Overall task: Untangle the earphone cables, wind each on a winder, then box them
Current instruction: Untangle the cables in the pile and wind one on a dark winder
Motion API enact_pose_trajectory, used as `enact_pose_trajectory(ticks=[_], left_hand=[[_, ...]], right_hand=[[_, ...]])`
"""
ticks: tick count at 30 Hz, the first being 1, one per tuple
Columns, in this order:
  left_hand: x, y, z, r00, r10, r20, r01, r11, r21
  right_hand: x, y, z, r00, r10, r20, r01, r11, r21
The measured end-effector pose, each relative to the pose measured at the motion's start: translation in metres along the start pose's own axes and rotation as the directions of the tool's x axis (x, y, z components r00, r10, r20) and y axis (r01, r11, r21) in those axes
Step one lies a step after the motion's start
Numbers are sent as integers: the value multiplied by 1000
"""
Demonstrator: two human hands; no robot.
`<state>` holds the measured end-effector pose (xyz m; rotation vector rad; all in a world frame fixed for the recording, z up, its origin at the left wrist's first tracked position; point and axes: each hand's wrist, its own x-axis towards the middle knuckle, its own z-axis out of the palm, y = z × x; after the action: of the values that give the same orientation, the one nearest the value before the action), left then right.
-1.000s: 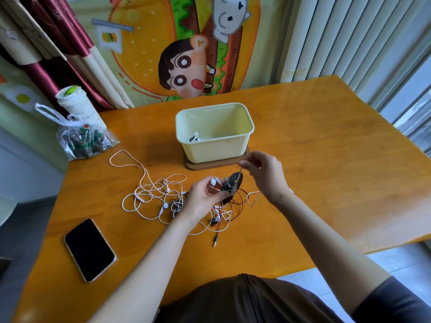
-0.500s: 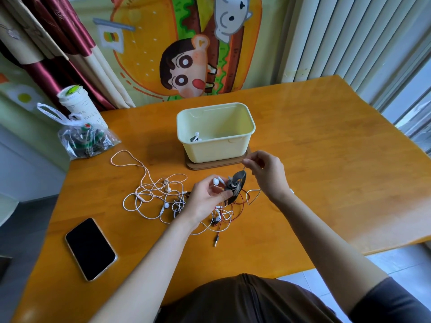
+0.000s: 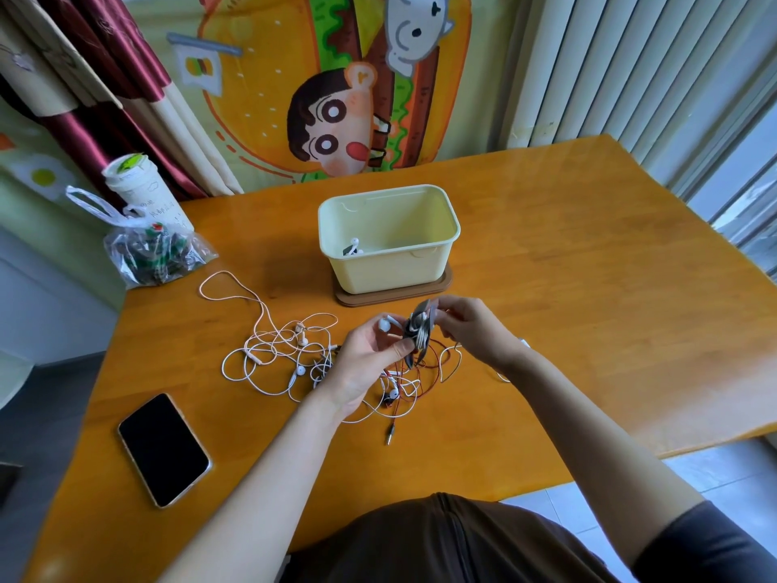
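My left hand (image 3: 366,368) grips a dark winder (image 3: 418,328) wrapped with white cable, held above the table in front of the box. An earbud (image 3: 384,324) sticks out by my left thumb. My right hand (image 3: 471,328) pinches the cable at the winder's top right edge. Below and to the left, a tangle of white and red earphone cables (image 3: 290,355) lies on the table, with a jack plug (image 3: 390,435) at its near end. The pale yellow box (image 3: 389,267) stands on a brown base just behind; a wound earphone (image 3: 353,248) lies inside at its left.
A black phone (image 3: 163,450) lies face up at the near left of the orange wooden table (image 3: 588,309). A clear plastic bag (image 3: 153,254) and a paper cup (image 3: 138,187) stand at the far left corner. The table's front edge runs close to my body.
My right hand has drawn in closer to the winder, and the loose cable loop beside it has shortened. My left hand has tilted the winder a little more upright.
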<state>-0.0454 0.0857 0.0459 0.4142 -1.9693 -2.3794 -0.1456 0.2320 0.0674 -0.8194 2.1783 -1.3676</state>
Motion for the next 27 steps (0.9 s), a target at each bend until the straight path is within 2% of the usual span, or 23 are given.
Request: enact_pose_trajectory(ticks=[9, 18, 22, 27], left_hand=[[0, 0, 0, 999, -48, -17, 48, 999, -3], [-2, 1, -1, 997, -69, 31, 68, 997, 24], [-1, -3, 2, 997, -67, -33, 67, 998, 8], [0, -3, 11, 997, -34, -75, 32, 999, -33]], right_hand=[[-2, 3, -3, 999, -28, -34, 27, 999, -17], [-1, 2, -6, 1000, -16, 27, 19, 995, -93], [-2, 5, 1, 999, -37, -33, 32, 992, -123], [-4, 6, 6, 995, -42, -88, 36, 997, -62]])
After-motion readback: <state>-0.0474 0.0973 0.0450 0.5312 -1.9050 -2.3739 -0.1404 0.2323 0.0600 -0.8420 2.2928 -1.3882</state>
